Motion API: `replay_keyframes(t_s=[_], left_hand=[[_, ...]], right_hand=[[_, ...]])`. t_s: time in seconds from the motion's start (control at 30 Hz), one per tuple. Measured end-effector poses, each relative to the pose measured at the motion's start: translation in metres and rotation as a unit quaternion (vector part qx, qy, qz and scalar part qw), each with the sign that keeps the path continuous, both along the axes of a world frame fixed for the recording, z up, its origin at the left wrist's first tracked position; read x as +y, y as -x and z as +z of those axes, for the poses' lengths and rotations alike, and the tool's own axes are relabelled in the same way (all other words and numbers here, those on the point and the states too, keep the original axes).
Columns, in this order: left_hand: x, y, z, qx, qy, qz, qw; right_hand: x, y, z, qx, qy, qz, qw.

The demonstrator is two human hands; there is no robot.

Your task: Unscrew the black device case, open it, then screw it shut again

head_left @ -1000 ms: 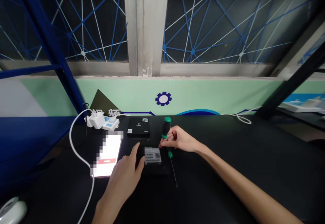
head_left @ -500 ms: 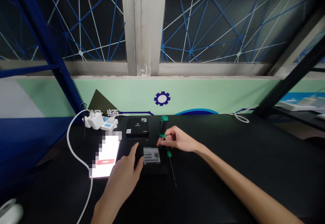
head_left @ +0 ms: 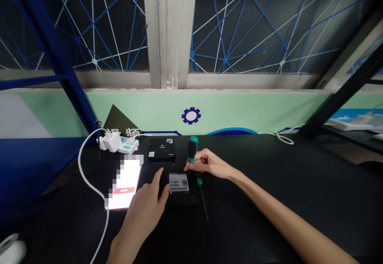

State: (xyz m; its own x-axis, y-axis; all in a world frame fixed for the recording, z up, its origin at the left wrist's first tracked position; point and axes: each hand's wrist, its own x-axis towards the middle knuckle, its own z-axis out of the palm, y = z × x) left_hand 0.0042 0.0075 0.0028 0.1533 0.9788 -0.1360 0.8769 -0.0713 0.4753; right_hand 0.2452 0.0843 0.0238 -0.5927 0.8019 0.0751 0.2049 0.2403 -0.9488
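Observation:
A flat black box (head_left: 179,194) with a white label (head_left: 178,182) lies on the black table. My left hand (head_left: 146,208) rests flat on the box's left part, fingers stretched out, thumb against the label's edge. My right hand (head_left: 209,163) hovers at the box's far right corner, thumb and forefinger pinched together at the tip; what they hold is too small to see. A screwdriver (head_left: 196,168) with a green and black handle lies on the table under that hand, its thin shaft pointing toward me.
A second black box (head_left: 162,149) sits behind the first. A lit phone (head_left: 124,184) lies to the left, with a white cable (head_left: 86,176) running to a charger and power strip (head_left: 118,143). A white object (head_left: 10,250) is at the lower left corner.
Both hands stay almost where they were; my right hand's pinch has shifted slightly left along the box's far edge.

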Motion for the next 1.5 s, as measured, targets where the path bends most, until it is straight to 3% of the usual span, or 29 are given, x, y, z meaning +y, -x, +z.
replay_keyframes(t_s=[0.23, 0.5, 1.5], left_hand=[[-0.0001, -0.0011, 0.0016, 0.010, 0.000, 0.002, 1.000], [-0.0005, -0.0016, 0.0009, -0.003, -0.002, 0.005, 1.000], [-0.0001, -0.0017, 0.0013, 0.005, 0.005, 0.003, 1.000]], right_hand=[[-0.0014, 0.0012, 0.0014, -0.011, 0.021, -0.011, 1.000], [-0.0029, 0.0048, -0.0001, 0.048, 0.057, -0.018, 0.997], [-0.0040, 0.0060, 0.0047, 0.033, 0.040, -0.017, 0.998]])
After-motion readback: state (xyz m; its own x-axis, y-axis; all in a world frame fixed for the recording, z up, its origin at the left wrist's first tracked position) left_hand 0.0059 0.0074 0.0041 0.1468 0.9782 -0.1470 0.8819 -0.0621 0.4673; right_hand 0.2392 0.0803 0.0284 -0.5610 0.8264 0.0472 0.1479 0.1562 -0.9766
